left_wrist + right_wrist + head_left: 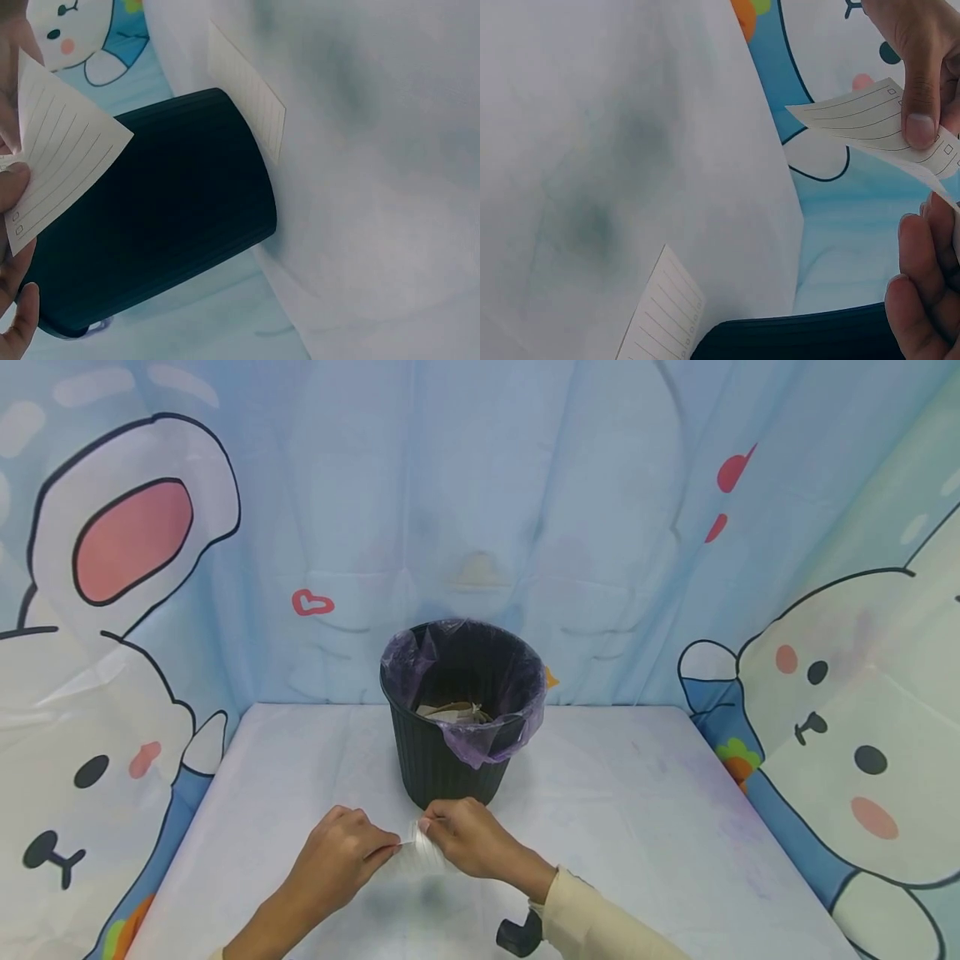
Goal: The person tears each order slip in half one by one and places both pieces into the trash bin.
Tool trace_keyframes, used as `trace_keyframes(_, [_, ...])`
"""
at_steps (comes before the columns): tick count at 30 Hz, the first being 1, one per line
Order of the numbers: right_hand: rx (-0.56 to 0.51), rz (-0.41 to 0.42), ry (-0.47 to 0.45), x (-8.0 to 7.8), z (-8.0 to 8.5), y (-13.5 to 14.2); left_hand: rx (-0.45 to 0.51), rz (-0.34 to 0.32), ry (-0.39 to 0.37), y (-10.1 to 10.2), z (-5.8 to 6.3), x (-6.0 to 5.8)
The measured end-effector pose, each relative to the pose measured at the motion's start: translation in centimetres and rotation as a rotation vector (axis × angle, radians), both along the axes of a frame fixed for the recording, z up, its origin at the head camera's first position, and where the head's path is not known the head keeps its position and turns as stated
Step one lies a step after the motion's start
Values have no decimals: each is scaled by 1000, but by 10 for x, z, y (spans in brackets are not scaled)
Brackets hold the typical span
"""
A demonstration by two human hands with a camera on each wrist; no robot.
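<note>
Your left hand (333,860) and right hand (472,839): fingers of both pinch the lined paper (429,853), lower centre of head frame, likely for two-sided control. Bin (450,768) sits mid-frame, presumably for easy reach.

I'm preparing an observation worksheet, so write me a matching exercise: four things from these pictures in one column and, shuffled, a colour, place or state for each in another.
Column one:
1. Bin
2. Liner
3. Left hand and right hand
4. Loose sheet

Column two:
A. purple, edge folded outward
B. lying on the table
C. black, standing upright
D. pinching lined paper

Pairs: 1-C, 2-A, 3-D, 4-B.
</note>
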State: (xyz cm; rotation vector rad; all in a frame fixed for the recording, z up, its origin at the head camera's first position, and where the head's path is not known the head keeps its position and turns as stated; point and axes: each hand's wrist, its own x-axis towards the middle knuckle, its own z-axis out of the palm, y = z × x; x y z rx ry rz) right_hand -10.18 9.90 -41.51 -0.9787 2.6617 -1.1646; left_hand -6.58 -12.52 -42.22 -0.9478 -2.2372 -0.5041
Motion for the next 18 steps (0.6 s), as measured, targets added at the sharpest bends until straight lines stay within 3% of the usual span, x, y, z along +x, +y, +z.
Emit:
trace_keyframes(11, [20, 2, 18, -4, 4, 1, 43, -29, 43, 1, 1, -2])
trace_keyframes(18, [32, -25, -14, -3, 0, 3, 43, -31, 33, 1, 0, 0])
